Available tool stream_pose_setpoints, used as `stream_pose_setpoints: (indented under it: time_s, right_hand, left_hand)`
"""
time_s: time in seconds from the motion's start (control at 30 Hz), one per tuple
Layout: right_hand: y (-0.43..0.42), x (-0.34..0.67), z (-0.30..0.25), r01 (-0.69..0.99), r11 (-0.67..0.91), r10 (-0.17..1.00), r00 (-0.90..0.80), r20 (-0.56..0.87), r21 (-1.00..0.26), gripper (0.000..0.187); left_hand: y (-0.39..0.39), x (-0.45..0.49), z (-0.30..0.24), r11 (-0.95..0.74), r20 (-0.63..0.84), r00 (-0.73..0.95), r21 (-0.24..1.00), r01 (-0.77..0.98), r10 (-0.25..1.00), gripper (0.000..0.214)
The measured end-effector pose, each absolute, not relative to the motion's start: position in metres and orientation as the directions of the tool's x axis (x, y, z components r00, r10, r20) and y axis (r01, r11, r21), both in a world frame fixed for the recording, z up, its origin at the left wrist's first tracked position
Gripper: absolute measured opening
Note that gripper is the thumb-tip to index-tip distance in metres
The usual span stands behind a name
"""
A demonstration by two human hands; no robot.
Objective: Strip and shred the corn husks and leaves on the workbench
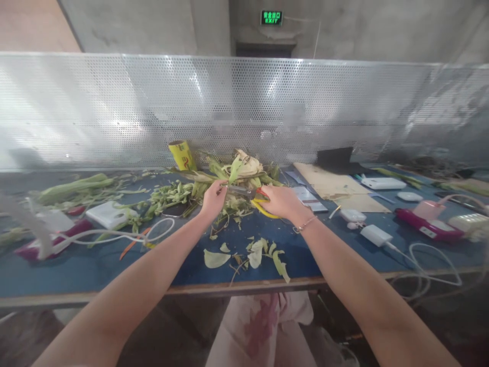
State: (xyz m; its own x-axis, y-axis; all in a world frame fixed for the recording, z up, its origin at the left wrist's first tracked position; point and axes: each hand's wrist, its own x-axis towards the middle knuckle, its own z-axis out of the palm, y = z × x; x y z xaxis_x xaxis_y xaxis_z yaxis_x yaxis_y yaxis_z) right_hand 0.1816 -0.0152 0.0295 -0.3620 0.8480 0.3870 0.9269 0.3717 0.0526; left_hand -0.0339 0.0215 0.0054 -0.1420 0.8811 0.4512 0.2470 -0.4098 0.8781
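My right hand (280, 200) is closed round the yellow and red handles of a pair of scissors (250, 195), whose grey blades point left. My left hand (214, 197) is closed in a pinch on a green flower stem (198, 177) right at the blade tips. Just behind both hands lies a pile of green stems, leaves and a pale flower head (246, 164). Several cut leaves (254, 255) lie on the blue table (328, 250) in front of my hands.
More cut stems (76, 186) lie at the left with a white box (109, 214) and white cables (114, 235). A yellow roll (182, 154) leans on the perforated metal screen (114, 107). Cardboard (336, 186), chargers (376, 235) and a pink device (428, 221) lie at the right.
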Motion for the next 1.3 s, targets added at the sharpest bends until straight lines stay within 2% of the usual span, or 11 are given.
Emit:
stream_pose_setpoints:
  time_s: [0.17,0.4,0.67,0.8,0.87,0.93,1.0,1.07,1.13,1.2,1.3]
  right_hand:
    - [-0.015,0.180,0.029,0.946,0.325,0.877,-0.307,0.369,0.015,0.036]
    - [0.002,0.195,0.016,0.986,0.162,0.925,-0.138,0.353,-0.039,0.037]
    - [0.013,0.205,0.004,0.980,0.188,0.963,-0.170,0.208,-0.067,0.027]
    - [0.015,0.203,-0.001,0.964,0.237,0.964,-0.217,0.150,-0.123,0.028]
    - [0.015,0.202,-0.002,0.951,0.273,0.959,-0.256,0.124,-0.147,0.027]
    - [0.016,0.200,-0.003,0.939,0.305,0.948,-0.284,0.140,-0.161,0.023]
    - [0.016,0.198,-0.001,0.919,0.343,0.925,-0.292,0.245,-0.198,0.018]
    - [0.015,0.195,0.002,0.859,0.411,0.874,-0.276,0.400,-0.305,0.014]
    - [0.015,0.190,0.004,0.716,0.499,0.830,-0.234,0.506,-0.488,0.019]
    - [0.014,0.184,0.005,0.509,0.568,0.812,-0.217,0.542,-0.647,0.025]
    - [0.011,0.175,0.006,0.219,0.585,0.808,-0.235,0.540,-0.781,0.027]
  left_hand:
    - [0.025,-0.033,0.003,-0.359,0.380,-0.126,0.919,0.161,0.916,0.019]
    - [0.032,-0.028,-0.003,-0.262,0.256,-0.063,0.959,-0.110,0.965,0.010]
    - [0.017,-0.022,0.007,-0.115,0.145,0.080,0.946,-0.302,0.986,0.026]
    - [0.016,-0.023,0.009,-0.052,0.120,0.185,0.940,-0.337,0.975,0.015]
    - [0.015,-0.023,0.009,-0.062,0.136,0.229,0.950,-0.306,0.964,0.005]
    - [0.014,-0.022,0.007,-0.112,0.165,0.250,0.971,-0.211,0.954,0.011]
    - [0.013,-0.021,0.005,-0.168,0.186,0.282,0.982,-0.086,0.941,0.017]
    - [0.013,-0.020,0.003,-0.235,0.209,0.321,0.971,0.044,0.924,0.019]
    - [0.013,-0.020,0.001,-0.320,0.240,0.356,0.929,0.186,0.903,0.020]
    - [0.013,-0.020,0.000,-0.404,0.269,0.382,0.851,0.335,0.884,0.022]
    - [0.011,-0.021,0.000,-0.504,0.333,0.396,0.712,0.489,0.855,0.021]
